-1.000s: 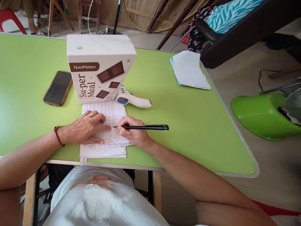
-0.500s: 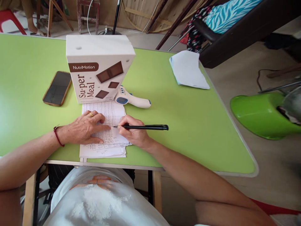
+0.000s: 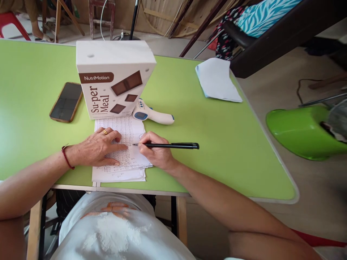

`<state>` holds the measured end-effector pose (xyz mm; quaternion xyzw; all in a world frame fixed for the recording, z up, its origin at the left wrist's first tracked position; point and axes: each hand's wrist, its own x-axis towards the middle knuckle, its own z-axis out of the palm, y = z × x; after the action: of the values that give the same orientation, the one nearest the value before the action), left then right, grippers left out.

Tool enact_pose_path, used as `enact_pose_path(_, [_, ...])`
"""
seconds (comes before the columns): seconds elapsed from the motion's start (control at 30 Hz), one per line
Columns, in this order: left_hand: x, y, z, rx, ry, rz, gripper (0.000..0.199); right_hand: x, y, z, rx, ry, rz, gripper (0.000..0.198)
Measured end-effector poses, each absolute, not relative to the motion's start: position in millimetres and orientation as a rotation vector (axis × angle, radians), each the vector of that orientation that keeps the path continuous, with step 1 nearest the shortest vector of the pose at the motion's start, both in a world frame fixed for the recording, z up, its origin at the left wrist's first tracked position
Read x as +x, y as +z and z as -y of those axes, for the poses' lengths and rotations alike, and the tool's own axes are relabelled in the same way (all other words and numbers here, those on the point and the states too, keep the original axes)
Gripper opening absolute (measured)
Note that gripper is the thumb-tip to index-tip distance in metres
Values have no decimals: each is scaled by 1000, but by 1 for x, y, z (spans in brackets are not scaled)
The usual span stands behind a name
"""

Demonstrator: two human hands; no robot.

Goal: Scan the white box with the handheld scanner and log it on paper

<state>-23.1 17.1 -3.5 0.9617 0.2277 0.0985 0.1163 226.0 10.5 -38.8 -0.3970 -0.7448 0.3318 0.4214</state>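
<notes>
Handwritten sheets of paper (image 3: 132, 159) lie stacked near the front edge of the green table (image 3: 222, 159). My left hand (image 3: 99, 148) rests on them with its fingers spread. A gold ring is on one finger and a dark red cord circles the wrist. Pinched in my right hand (image 3: 155, 150) is a slim black pen (image 3: 179, 145), its tip at the writing beside my left index finger. Just beyond the papers stands a white "Su-per Meal" box (image 3: 116, 86). A white and blue infrared thermometer (image 3: 154, 115) lies against the box's right side.
A phone (image 3: 66, 102) in a brown case lies left of the box. Folded white paper (image 3: 218, 79) sits at the table's far right corner. On the floor to the right is a green bin (image 3: 300, 133). A person's leg (image 3: 35, 21) shows at the far left.
My right hand and the pen have shifted slightly to the right across the page, and a circled mark now shows above the hand. My left hand stays in place.
</notes>
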Motion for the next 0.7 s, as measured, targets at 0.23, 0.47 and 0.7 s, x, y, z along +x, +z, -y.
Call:
enact_pose_path(0.23, [-24,-5,-17,2819,292,-662,59,225,-39,-10,-1009,836,1874,13])
enact_pose_path(0.47, [-22,-4,-18,2824,278,-664,59,226,-38,-11,-1017,836,1892,14])
enact_pose_path(0.7, [-23,-3,-17,2812,268,-674,58,226,-37,-10,-1052,843,1834,13])
